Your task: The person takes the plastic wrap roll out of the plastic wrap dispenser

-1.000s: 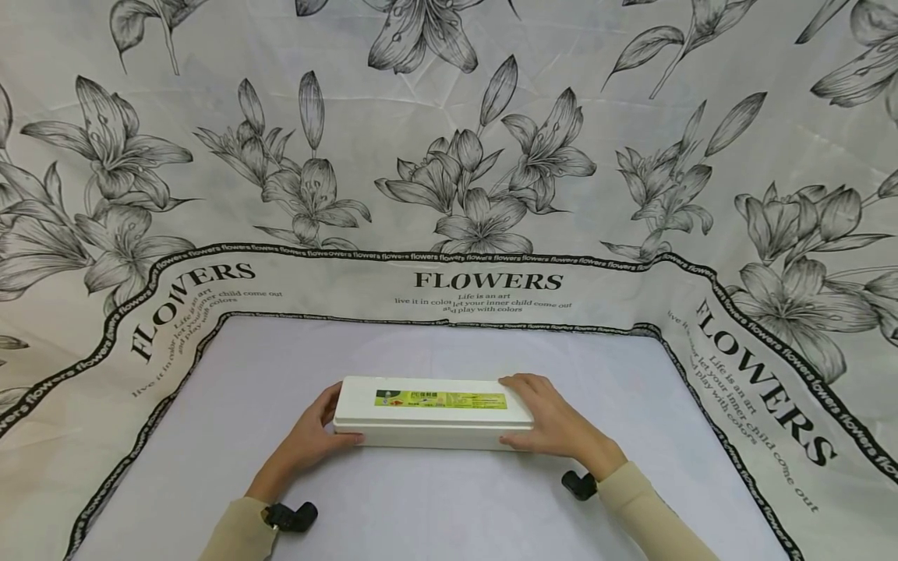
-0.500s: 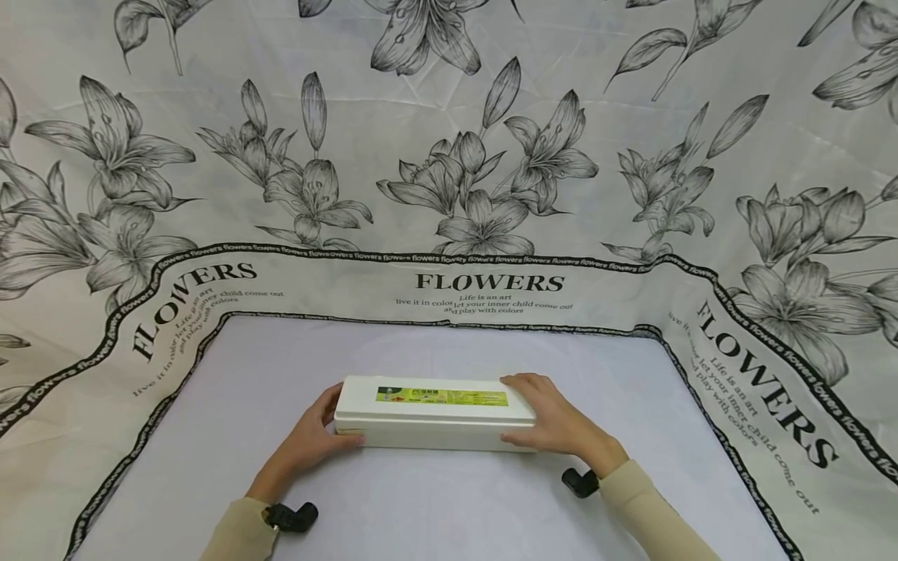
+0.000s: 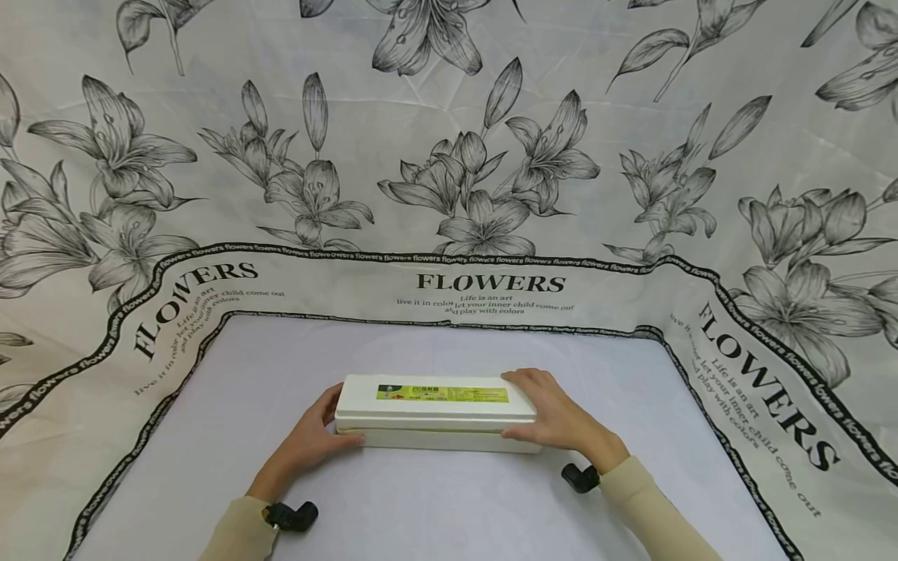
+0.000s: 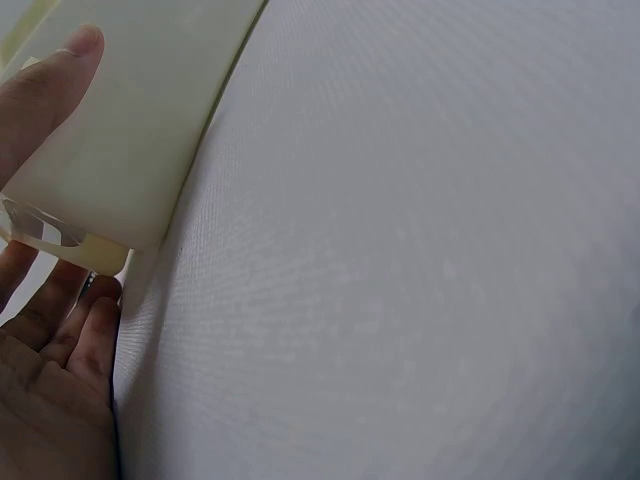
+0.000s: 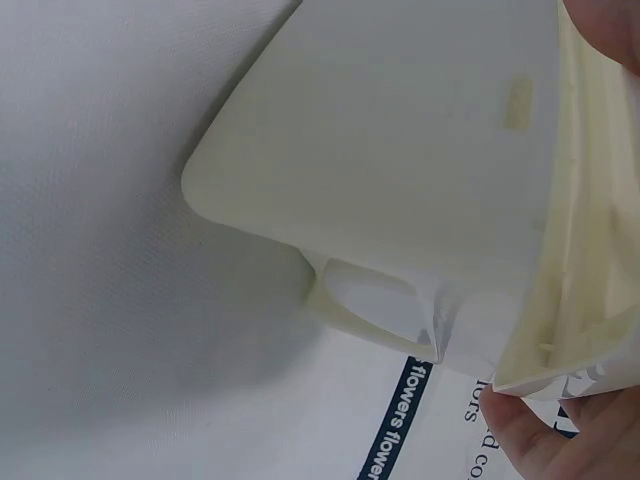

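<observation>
A long white cling film box lies on the white cloth, its lid bearing a yellow-green label. My left hand grips the left end, with the thumb on the front wall and the fingers behind the end. The right hand pinches the lid's right end between thumb and fingers. There the lid stands slightly raised, and the right wrist view shows a gap between the lid's inner side and the box wall. What lies inside the box is hidden.
White cloth covers the table around the box. A fabric with printed flowers and a black lettered border rises behind and at both sides. A black wrist camera sits on the left sleeve, another on the right.
My right hand has risen slightly, lifting the lid's right end away from the box, so a gap has opened along the front. The left hand has stayed in place.
</observation>
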Motion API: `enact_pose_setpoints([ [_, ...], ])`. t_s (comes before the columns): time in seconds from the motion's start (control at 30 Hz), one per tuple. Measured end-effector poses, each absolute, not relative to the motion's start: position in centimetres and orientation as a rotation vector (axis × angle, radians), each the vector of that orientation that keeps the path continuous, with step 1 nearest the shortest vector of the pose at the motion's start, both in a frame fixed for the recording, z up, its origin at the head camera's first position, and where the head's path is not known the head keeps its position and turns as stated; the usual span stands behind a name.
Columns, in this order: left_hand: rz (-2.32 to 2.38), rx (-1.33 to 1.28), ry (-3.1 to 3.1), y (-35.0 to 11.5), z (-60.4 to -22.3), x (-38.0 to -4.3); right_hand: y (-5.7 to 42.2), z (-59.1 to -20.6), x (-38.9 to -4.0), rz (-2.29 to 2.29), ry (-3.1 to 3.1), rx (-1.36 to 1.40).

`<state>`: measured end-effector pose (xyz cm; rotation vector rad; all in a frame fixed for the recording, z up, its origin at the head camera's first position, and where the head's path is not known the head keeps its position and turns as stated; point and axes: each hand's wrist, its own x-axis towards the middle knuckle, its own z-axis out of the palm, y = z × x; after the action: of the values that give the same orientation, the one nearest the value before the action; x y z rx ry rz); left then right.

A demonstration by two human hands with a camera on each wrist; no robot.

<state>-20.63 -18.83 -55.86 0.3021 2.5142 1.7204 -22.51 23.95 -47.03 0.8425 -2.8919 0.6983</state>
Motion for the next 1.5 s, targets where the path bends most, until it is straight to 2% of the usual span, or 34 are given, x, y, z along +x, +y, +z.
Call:
enact_pose_setpoints([
  [0.5, 1.726, 0.303, 2.5, -18.6, -55.8, -20.7, 24.1, -47.1, -22.9, 0.724, -2.884, 0.816],
  [1.5, 1.738, 0.345, 2.499, -19.0, -56.0, -20.7, 27.2, -46.9, -23.1, 0.805, -2.893, 0.585],
])
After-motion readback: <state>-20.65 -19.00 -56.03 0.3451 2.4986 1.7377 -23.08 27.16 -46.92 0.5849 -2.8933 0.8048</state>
